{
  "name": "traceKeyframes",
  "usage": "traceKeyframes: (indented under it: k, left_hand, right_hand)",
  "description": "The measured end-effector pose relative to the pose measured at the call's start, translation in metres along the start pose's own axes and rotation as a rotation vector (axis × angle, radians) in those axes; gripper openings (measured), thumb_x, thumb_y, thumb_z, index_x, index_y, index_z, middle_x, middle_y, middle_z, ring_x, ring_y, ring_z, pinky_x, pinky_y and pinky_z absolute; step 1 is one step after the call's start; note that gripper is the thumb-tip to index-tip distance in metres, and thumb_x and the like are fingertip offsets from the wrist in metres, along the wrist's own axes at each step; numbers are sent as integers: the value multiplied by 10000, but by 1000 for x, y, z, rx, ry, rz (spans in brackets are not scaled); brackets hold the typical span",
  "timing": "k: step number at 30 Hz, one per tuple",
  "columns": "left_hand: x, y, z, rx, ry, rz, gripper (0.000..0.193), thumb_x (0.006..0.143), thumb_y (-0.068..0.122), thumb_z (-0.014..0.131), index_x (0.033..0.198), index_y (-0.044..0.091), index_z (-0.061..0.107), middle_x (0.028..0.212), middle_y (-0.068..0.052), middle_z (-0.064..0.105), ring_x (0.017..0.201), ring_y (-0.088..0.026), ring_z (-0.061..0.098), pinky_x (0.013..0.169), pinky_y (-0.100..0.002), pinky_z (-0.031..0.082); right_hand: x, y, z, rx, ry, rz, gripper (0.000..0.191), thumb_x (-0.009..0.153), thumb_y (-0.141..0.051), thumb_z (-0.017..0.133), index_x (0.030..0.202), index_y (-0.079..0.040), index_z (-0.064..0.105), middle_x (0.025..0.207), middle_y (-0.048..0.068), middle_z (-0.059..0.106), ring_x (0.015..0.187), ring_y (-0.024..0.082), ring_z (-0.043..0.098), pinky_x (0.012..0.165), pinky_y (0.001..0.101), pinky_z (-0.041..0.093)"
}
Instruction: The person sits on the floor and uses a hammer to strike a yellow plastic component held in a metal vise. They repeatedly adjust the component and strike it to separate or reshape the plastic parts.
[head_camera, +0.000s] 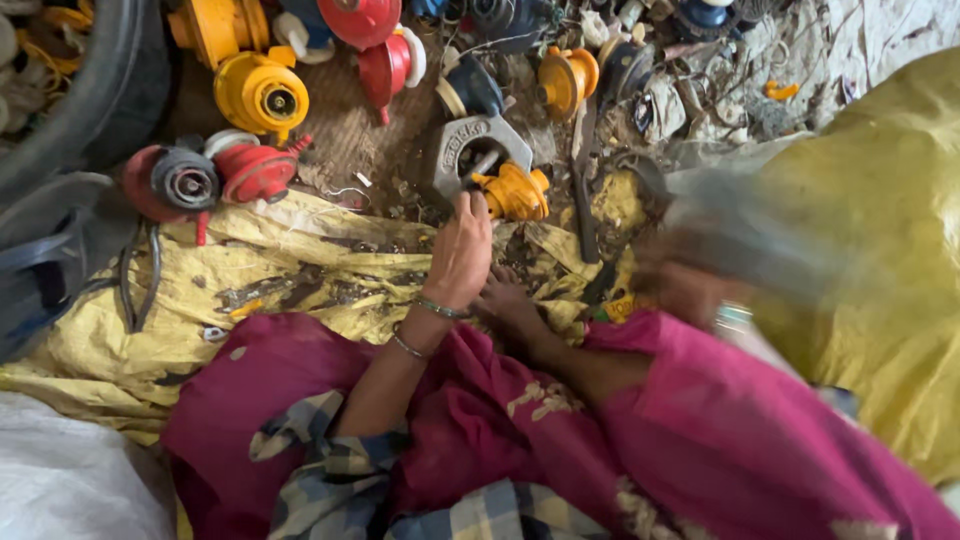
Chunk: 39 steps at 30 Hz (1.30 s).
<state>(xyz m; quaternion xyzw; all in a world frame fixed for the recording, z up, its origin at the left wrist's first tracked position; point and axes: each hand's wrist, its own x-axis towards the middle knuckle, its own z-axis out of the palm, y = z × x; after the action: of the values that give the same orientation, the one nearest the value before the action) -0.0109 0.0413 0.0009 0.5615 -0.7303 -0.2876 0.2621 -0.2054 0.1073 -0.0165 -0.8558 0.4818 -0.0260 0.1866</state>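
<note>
My left hand (460, 250), with bangles at the wrist, is closed around a short metal rod (481, 168). The rod's tip rests on a yellow regulator-like part (515, 192) that sits against a grey metal block (462, 145). My right hand (685, 285) is a blur at the right and grips a long grey tool (770, 235), also smeared by motion. A bare foot (505, 298) rests on the ground just below the yellow part, beside my left wrist. Pink cloth (700, 430) covers my legs.
Yellow, red and dark regulator-like parts (262, 95) lie heaped at the back and left. A dirty yellow sack (250, 280) is spread under the work spot. A larger yellow sack (890, 250) is at the right, a black tyre-like curve (100, 90) at the left, and scrap litter (700, 90) at the back right.
</note>
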Motion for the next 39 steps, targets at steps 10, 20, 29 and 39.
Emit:
traceKeyframes:
  k: [10,20,29,39]
  left_hand:
    - [6,-3,1,-57,55,6,150,1024,82,530,1119,-33,516,1102,-246,556,750,-411,685,634,-483,574]
    - [6,4,-6,52,28,33,241,996,107,581,1137,-76,513,1095,-267,552,692,-374,695,564,-430,586]
    - [7,1,-7,-27,127,37,235,966,49,559,1166,-67,516,1138,-259,559,715,-400,690,607,-471,579]
    - [5,5,4,53,44,50,262,968,58,573,1208,-33,523,1107,-217,558,689,-362,685,568,-446,564]
  right_hand:
    - [7,-9,-26,40,91,26,386,895,-316,611,1215,-101,635,1135,187,668,1093,388,568,875,511,455]
    - [2,6,-128,48,80,510,396,810,-297,635,1178,-162,697,1334,126,632,1311,380,480,1045,512,383]
    - [14,-27,57,10,17,-147,363,821,-283,638,1146,-133,701,1315,114,625,1276,366,510,1043,495,394]
    - [-8,4,-122,62,102,529,315,996,-243,649,1237,-47,595,984,181,656,898,363,606,757,480,454]
